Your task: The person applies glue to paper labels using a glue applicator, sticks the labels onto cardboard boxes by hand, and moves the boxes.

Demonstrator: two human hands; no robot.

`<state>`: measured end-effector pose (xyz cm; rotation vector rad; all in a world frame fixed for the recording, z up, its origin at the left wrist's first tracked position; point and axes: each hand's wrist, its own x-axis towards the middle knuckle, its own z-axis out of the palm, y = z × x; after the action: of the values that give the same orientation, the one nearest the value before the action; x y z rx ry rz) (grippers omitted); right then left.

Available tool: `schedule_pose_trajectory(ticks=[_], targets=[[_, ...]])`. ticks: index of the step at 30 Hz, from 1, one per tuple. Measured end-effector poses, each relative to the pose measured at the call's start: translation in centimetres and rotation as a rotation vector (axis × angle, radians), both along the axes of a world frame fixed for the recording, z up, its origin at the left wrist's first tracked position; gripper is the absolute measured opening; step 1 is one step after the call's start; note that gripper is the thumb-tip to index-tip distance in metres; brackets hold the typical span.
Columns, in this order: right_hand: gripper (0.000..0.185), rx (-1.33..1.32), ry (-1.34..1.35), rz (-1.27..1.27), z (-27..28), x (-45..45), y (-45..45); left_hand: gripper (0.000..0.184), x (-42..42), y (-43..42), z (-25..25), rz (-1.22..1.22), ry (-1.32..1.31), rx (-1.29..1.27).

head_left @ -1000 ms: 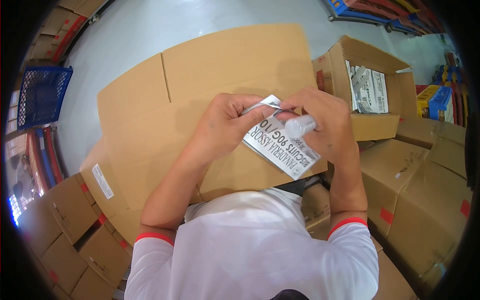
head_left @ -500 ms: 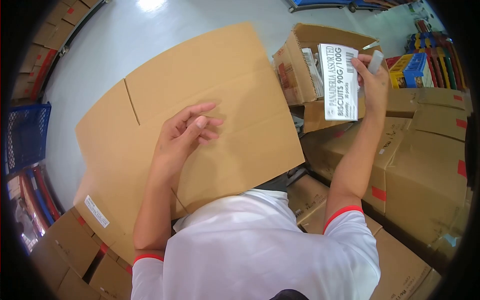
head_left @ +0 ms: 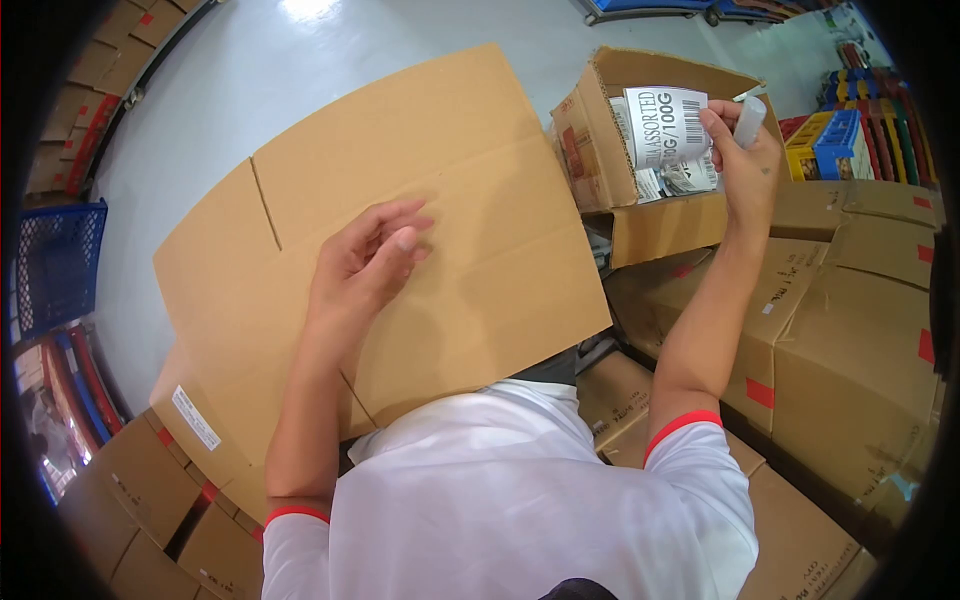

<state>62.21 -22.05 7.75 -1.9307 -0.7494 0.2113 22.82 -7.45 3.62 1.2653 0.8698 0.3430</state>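
My right hand [head_left: 745,150] grips a stack of white printed labels [head_left: 668,125] at its edge, over the open carton [head_left: 625,190] at the upper right. A whitish translucent cylinder [head_left: 750,120] is held in the same hand. The lower part of the labels dips inside the carton, where more printed papers [head_left: 690,178] lie. My left hand [head_left: 375,250] hovers above the large flat cardboard [head_left: 470,170], fingers apart and slightly curled, with nothing in it.
Closed cartons [head_left: 850,340] with red tape stand at the right, and more cartons [head_left: 150,480] at the lower left. A blue mesh crate [head_left: 60,265] is at the far left. Yellow and blue crates [head_left: 835,140] stand behind the open carton.
Both hands were together at the labels; the right hand has carried them rightward to the open carton and lowered them into it. The left hand has let go and moved left.
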Motion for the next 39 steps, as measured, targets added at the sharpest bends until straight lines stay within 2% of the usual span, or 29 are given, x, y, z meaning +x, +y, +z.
schedule_pose_trajectory(ticks=[2, 3, 5, 6, 8, 9, 11, 12, 13, 15, 16, 18, 19, 21, 23, 25, 26, 28, 30, 33, 35, 37, 39], targets=[[0.012, 0.028, -0.047, 0.025, 2.4, -4.2, 0.3, 0.038, 1.3, -0.7, 1.0, -0.007, -0.01, 0.169], [0.011, 0.03, -0.16, 0.094, 3.3, -6.5, 0.5, 0.038, 2.0, -1.1, 1.9, 0.004, -0.003, 0.169], [0.01, 0.05, -0.317, 0.282, 3.9, -11.1, 0.9, 0.048, 3.5, -2.0, 3.7, -0.021, -0.178, 0.508], [0.011, 0.07, -0.365, 0.397, 3.9, -13.1, 1.1, 0.048, 4.2, -2.4, 4.1, -0.01, -0.163, 0.511], [0.017, 0.039, -0.357, 0.582, 4.1, -16.5, 1.3, 0.044, 4.6, -2.5, 4.2, 0.02, -0.289, 0.584], [0.017, 0.044, -0.351, 0.595, 4.3, -17.3, 1.5, 0.043, 4.3, -2.3, 4.0, 0.033, -0.328, 0.609], [0.023, 0.087, -0.346, 0.648, 4.7, -18.2, 1.9, 0.032, 2.4, -1.2, 2.3, -0.119, -0.254, 0.852], [0.027, 0.181, -0.361, 0.642, 3.8, -16.8, 2.3, 0.032, 1.3, -0.9, 1.7, -0.114, -0.248, 0.85], [0.04, 0.272, -0.381, 0.636, 2.9, -15.4, 2.7, 0.029, 0.2, -0.6, 1.2, -0.13, -0.22, 0.863], [0.08, 0.409, -0.189, 0.502, 2.4, -13.3, 2.6, 0.026, -2.0, -0.3, 0.1, -0.143, -0.192, 0.872], [0.08, 0.404, -0.187, 0.507, 1.8, -12.1, 2.0, 0.029, -3.3, -0.5, -0.5, -0.15, -0.162, 0.85], [0.106, 0.32, 0.152, 0.445, -0.1, -10.4, 0.8, 0.031, -5.1, -0.7, -1.5, -0.153, -0.129, 0.822], [0.106, 0.315, 0.155, 0.449, -0.9, -11.1, 1.1, 0.033, -5.7, -0.7, -1.9, -0.17, -0.075, 0.846], [0.099, 0.423, 0.594, 0.464, -3.0, -14.0, 2.8, 0.036, -6.3, -0.7, -2.5, -0.187, -0.02, 0.87], [0.09, 0.488, 0.686, 0.467, -5.4, -17.4, 5.1, 0.04, -6.5, -0.6, -3.1, -0.221, -0.024, 0.861], [0.067, 0.53, 0.807, 0.58, -6.4, -19.8, 7.3, 0.041, -6.4, -0.1, -3.4, -0.227, -0.028, 0.803], [0.067, 0.526, 0.809, 0.582, -6.9, -20.6, 8.0, 0.043, -6.3, 0.3, -3.4, -0.239, -0.034, 0.752], [0.049, 0.445, 0.813, 0.564, -7.9, -21.7, 9.0, 0.042, -6.2, 1.0, -3.3, -0.236, -0.014, 0.736], [0.043, 0.411, 0.77, 0.546, -8.8, -21.7, 9.2, 0.042, -6.4, 1.6, -3.2, -0.226, 0.009, 0.719], [0.034, 0.392, 0.742, 0.51, -9.2, -21.8, 9.3, 0.04, -7.1, 2.1, -2.7, -0.094, 0.054, 0.821], [0.032, 0.402, 0.76, 0.493, -9.3, -22.0, 9.2, 0.038, -6.8, 1.5, -2.2, 0.027, 0.185, 1.042], [0.03, 0.441, 0.781, 0.47, -9.2, -22.3, 9.0, 0.035, -5.6, -0.7, -1.9, -0.074, 0.081, 1.058], [0.031, 0.42, 0.757, 0.442, -8.9, -22.5, 9.0, 0.033, -3.3, -3.5, -2.8, -0.211, 0.093, 1.216]])
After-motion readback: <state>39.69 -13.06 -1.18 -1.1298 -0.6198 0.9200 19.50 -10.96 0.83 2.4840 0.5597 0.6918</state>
